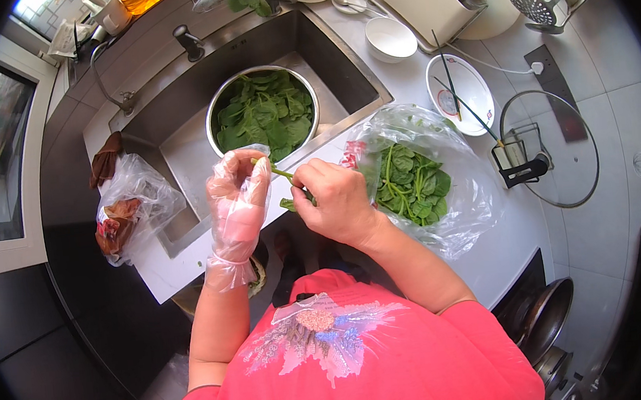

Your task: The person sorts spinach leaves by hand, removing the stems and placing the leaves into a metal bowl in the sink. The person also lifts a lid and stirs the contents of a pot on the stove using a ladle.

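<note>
My left hand (238, 198), in a clear plastic glove banded at the wrist, pinches one end of a green vegetable stem (280, 172) in front of the sink. The other end is in the fingers of my bare right hand (336, 198), with a leaf hanging below them. Just beyond my left hand, a round metal bowl (208, 118) full of green leaves stands in the sink. To the right of my right hand, an open clear plastic bag (471, 187) on the counter holds more leafy greens (410, 183).
The steel sink (337, 61) has a dark tap. A crumpled plastic bag (148, 186) lies at its left corner. White bowls (390, 38), a patterned bowl (474, 95), a glass lid (590, 148) on a stand and a dish rack are at the right. Dark pans (548, 317) are lower right.
</note>
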`<state>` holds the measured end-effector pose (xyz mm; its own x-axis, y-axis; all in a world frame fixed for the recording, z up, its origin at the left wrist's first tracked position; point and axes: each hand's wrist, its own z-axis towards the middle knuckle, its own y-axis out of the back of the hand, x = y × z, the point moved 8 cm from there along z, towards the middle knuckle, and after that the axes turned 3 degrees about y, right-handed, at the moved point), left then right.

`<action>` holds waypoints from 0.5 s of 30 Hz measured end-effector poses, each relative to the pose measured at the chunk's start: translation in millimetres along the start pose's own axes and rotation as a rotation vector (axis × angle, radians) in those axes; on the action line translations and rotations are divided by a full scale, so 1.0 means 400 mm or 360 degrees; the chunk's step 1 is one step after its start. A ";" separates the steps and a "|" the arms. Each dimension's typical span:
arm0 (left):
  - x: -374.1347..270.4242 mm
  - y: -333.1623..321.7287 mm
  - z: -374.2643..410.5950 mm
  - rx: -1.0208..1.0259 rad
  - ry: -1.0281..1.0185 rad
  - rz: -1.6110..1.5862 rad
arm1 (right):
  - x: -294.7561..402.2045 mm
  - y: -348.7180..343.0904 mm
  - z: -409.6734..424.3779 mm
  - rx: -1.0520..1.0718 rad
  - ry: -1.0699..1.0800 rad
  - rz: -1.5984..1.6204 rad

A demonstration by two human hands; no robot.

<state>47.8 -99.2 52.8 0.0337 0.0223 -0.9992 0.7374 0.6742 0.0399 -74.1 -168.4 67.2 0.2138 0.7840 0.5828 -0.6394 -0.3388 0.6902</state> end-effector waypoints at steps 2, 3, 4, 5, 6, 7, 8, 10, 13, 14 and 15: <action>0.021 -0.008 -0.002 0.0146 0.0121 -0.0056 | -0.006 -0.002 -0.002 0.0022 -0.0012 0.0119; 0.031 -0.013 -0.006 0.0204 0.0146 -0.0075 | -0.010 -0.002 -0.003 0.0028 -0.0031 0.0169; 0.040 -0.020 -0.009 0.0263 0.0170 -0.0093 | -0.015 -0.002 -0.004 0.0034 -0.0051 0.0219; 0.047 -0.025 -0.012 0.0322 0.0195 -0.0112 | -0.010 0.001 -0.003 0.0034 0.0020 0.0165; 0.045 -0.029 -0.014 0.0411 0.0188 -0.0020 | -0.007 0.004 -0.003 0.0034 0.0089 0.0112; 0.041 -0.030 -0.014 0.0419 0.0127 0.0012 | -0.002 0.004 -0.003 0.0033 0.0158 0.0059; 0.039 -0.032 -0.015 0.0426 0.0066 0.0045 | -0.028 0.000 -0.003 0.0023 -0.0010 0.0206; 0.033 -0.027 -0.014 0.0349 0.0008 -0.0009 | -0.087 -0.021 -0.017 -0.0006 -0.0348 0.0496; 0.044 0.004 -0.004 0.0117 0.0092 -0.0249 | -0.224 -0.047 -0.060 -0.0112 -0.0982 0.1350; 0.039 0.010 0.003 0.0146 0.0102 -0.0296 | -0.233 -0.036 -0.059 -0.0127 -0.0966 0.1469; 0.032 0.016 0.009 0.0174 0.0118 -0.0338 | -0.235 -0.027 -0.058 -0.0138 -0.0955 0.1593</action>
<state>55.3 -97.2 40.3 -0.1763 -0.0547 -0.9828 0.7913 0.5859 -0.1745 -104.6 -226.5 -5.0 -0.1142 -0.1917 0.9748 -0.7633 -0.6111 -0.2096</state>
